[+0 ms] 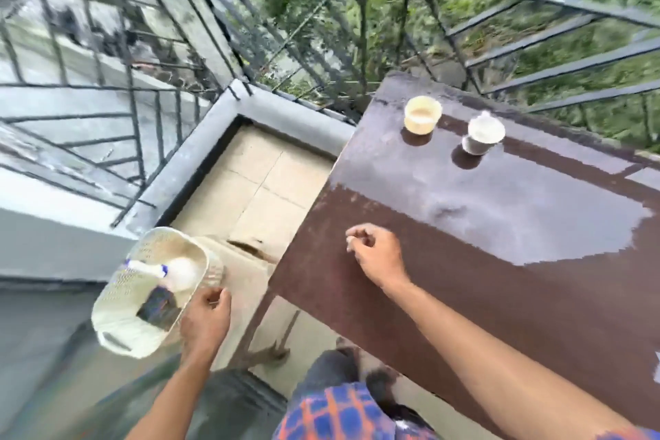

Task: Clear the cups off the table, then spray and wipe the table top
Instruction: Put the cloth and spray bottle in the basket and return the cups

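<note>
At the upper right of the frame, 2 cups stand near the far edge of the brown table (500, 296): a cream cup (422, 115) and, just beside it to the right, a white cup (484, 135). The right hand (378, 254) hovers over the table's near left part, fingers loosely curled with nothing in them, well apart from both cups. At lower left, the left hand (206, 321) grips the rim of a white perforated basket (118, 296) holding a spray bottle (171, 273) and a dark cloth (157, 307).
</note>
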The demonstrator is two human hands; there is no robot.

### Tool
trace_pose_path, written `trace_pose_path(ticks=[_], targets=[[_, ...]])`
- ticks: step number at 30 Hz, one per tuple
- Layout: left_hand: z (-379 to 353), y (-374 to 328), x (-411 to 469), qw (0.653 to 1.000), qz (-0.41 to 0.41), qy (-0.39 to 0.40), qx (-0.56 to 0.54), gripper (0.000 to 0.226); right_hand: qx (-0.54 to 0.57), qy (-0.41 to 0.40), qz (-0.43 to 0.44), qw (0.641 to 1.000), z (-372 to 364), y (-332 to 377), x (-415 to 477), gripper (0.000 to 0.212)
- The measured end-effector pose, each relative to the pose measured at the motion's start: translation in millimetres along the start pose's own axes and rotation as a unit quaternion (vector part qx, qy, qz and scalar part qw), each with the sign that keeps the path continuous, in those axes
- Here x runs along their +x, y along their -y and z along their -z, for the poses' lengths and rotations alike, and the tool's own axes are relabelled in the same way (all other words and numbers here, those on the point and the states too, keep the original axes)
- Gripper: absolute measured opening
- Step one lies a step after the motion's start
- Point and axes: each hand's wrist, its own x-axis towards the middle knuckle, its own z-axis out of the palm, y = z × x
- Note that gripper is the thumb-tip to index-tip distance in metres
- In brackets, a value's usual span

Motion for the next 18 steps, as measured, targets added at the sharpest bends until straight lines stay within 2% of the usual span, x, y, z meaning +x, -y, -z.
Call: trace_pose_path(ticks=[2, 4, 6, 9, 11, 14, 18], targets=[[15, 53, -13, 0.997, 0.070, -0.009, -0.029, 0.037, -0.067, 0.088, 0.035, 0.993, -45, 19, -24, 0.012], [29, 88, -32, 0.990, 0.130, -0.036, -0.036, 0.027, -0.144, 0.188, 0.080, 0.968, -89, 36, -45, 0.010], [39, 109, -46, 0.981, 0.169, -0.076, -0.048, 0.018, -0.209, 0.277, 0.110, 0.931, -132, 43, -57, 0.018], [41, 141, -54, 0.968, 0.219, -0.090, -0.086, 0.006, -0.298, 0.364, 0.108, 0.876, -188, 41, -65, 0.033], [37, 165, -55, 0.957, 0.248, -0.085, -0.121, 0.020, -0.359, 0.396, 0.101, 0.839, -225, 30, -66, 0.053], [29, 191, -49, 0.954, 0.274, -0.059, -0.108, 0.058, -0.441, 0.411, 0.108, 0.791, -274, 14, -62, 0.083], [16, 202, -28, 0.960, 0.258, -0.009, -0.111, 0.092, -0.473, 0.378, 0.114, 0.788, -319, 0, -44, 0.098]])
